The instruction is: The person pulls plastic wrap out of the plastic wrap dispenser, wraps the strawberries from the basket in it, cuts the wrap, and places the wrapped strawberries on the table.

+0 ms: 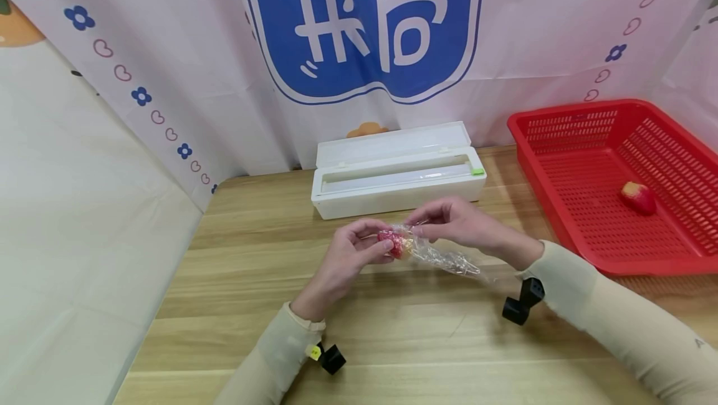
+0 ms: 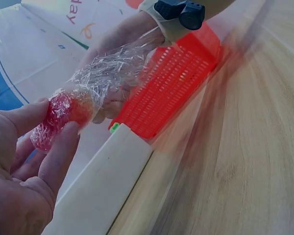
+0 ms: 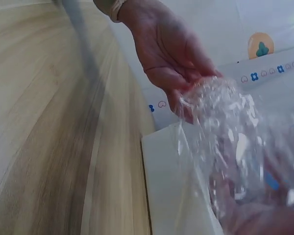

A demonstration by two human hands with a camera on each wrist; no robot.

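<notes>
My left hand (image 1: 349, 254) holds a small red and yellow fruit (image 1: 394, 244) between thumb and fingers, above the table. Clear plastic wrap (image 2: 108, 73) covers the fruit, and its loose crumpled end trails off to the right. At the yellow end, my right hand (image 1: 457, 225) pinches the wrap with thumb and fingertips. Close up in the right wrist view, the shiny plastic wrap (image 3: 225, 132) hides most of the fruit and part of the right fingers, which are blurred there.
Behind the hands stands a white wrap dispenser box (image 1: 392, 198) with its lid raised. A red basket (image 1: 552, 218) at the right contains another red and yellow fruit (image 1: 639, 198). The wooden table (image 1: 235, 305) meets a printed cloth (image 1: 235, 112) at the back.
</notes>
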